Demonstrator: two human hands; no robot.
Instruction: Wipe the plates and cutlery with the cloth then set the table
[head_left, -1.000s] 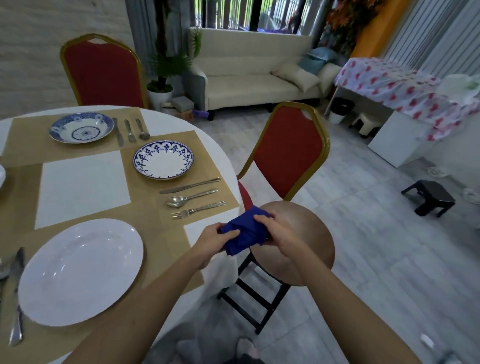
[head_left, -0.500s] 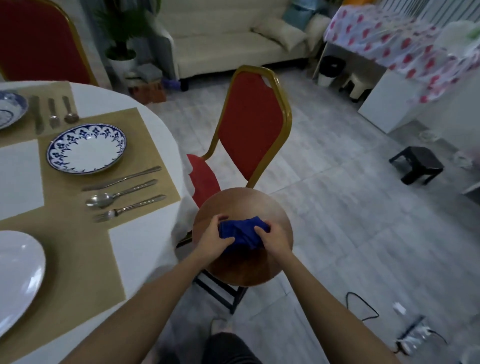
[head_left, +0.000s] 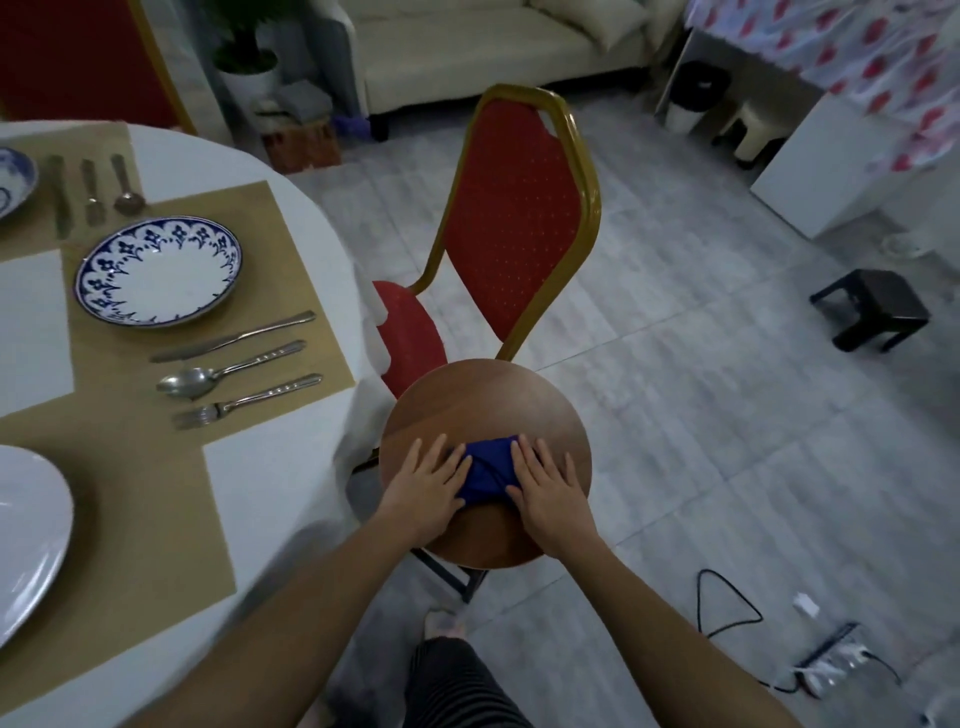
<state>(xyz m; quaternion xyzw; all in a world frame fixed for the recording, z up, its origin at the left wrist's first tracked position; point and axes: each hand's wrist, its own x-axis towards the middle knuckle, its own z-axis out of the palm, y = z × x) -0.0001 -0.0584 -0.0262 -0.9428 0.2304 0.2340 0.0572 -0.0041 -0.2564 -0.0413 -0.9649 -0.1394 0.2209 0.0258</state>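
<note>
Pressing the blue cloth (head_left: 488, 470) flat, I have the left hand (head_left: 426, 483) on its left edge and the right hand (head_left: 550, 488) on its right edge. Both lie palm down with fingers straight and spread, pinching nothing. The cloth sits bunched between them on the near half of the round wooden stool (head_left: 488, 400), which stands just beside the counter (head_left: 270, 467) and in front of a red chair (head_left: 514, 228).

What worries me is that the stool top looks smooth. I judge the cloth could slide off to the floor if I lift unevenly or drag a hand back. My weight is on the near side of the seat, and a hard push there could rock the stool. A black cable (head_left: 699, 603) loops on the floor near my feet, and a careless step could catch it.

Counting what I see, there is one cloth and one stool. There are three plates: a patterned plate (head_left: 158, 273) in full view, a second patterned plate (head_left: 13, 182) cut off by the left edge, and a white plate (head_left: 26, 540) at lower left. Six pieces of cutlery lie in two sets. The near knife (head_left: 234, 338), near spoon (head_left: 228, 371) and near fork (head_left: 247, 400) lie beside the patterned plate. The far knife (head_left: 60, 197), far fork (head_left: 92, 192) and far spoon (head_left: 124, 189) lie beyond it. I cannot tell whether more lie out of frame.
</note>
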